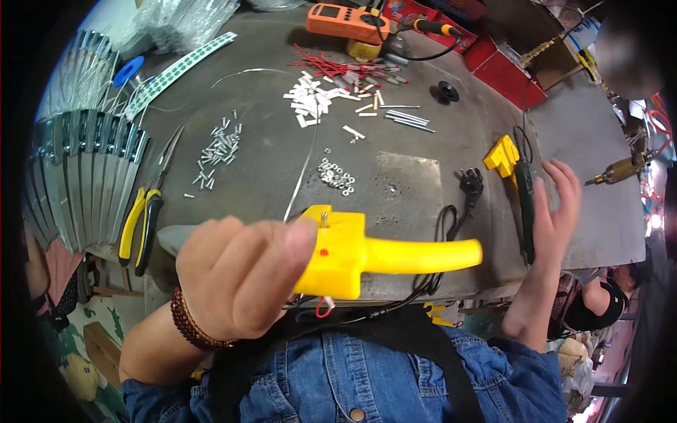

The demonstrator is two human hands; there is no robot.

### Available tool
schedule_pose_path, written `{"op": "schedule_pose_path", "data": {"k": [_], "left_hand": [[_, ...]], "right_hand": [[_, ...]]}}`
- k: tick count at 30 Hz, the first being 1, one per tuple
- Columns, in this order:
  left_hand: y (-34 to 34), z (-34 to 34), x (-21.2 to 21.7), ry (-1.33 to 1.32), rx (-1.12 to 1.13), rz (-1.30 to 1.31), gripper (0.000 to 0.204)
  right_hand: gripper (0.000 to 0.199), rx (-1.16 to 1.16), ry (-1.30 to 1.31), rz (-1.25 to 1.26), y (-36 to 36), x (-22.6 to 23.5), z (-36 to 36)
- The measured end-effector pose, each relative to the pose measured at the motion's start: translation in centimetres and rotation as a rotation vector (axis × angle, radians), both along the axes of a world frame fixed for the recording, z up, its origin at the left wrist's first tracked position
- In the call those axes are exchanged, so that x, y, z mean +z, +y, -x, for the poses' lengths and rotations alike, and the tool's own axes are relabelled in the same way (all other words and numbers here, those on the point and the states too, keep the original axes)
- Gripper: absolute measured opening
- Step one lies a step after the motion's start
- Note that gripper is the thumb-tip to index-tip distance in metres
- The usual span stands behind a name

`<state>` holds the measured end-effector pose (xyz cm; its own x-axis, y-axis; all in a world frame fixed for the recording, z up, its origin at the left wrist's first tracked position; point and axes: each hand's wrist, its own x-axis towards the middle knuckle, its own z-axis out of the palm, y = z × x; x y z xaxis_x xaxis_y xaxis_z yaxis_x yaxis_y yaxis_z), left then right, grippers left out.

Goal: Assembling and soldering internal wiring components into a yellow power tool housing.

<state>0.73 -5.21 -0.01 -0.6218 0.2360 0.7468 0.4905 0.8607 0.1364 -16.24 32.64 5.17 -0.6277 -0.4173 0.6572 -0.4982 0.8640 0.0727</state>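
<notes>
Left hand (pixel 236 278) pinching yellow housing (pixel 338 255), right hand (pixel 553 208) spread beside dark tool (pixel 525 211); risk, probably: loose wires (pixel 321 307) below the grip snagging, tearing off.

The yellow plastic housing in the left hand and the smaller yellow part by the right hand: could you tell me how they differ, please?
The handled yellow housing is larger and gripped off the table by the left hand; the small yellow part lies on the workbench, untouched, near the right hand. Both are bright yellow plastic.

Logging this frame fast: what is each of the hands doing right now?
Left hand: closed, gripping the yellow plastic handle piece.
Right hand: open, fingers spread at the dark green tool on the table; contact unclear.
</notes>
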Motion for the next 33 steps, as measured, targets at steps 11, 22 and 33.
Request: {"op": "schedule_pose_path", "data": {"k": [11,22,33], "left_hand": [[1.0,-2.2,-0.9,0.012,0.1,0.17,0.047],[1.3,-2.6,-1.6,-0.028,0.136,0.112,0.043],[1.1,-2.7,-2.7,0.044,0.095,0.051,0.057]], "right_hand": [[0.046,-0.102,-0.53,0.948,9.1,-1.4,4.5],[0.048,1.186,-0.957,1.016,-14.3,1.6,5.2],[0.049,1.073,-0.866,1.157,-20.3,-0.6,6.7]]}}
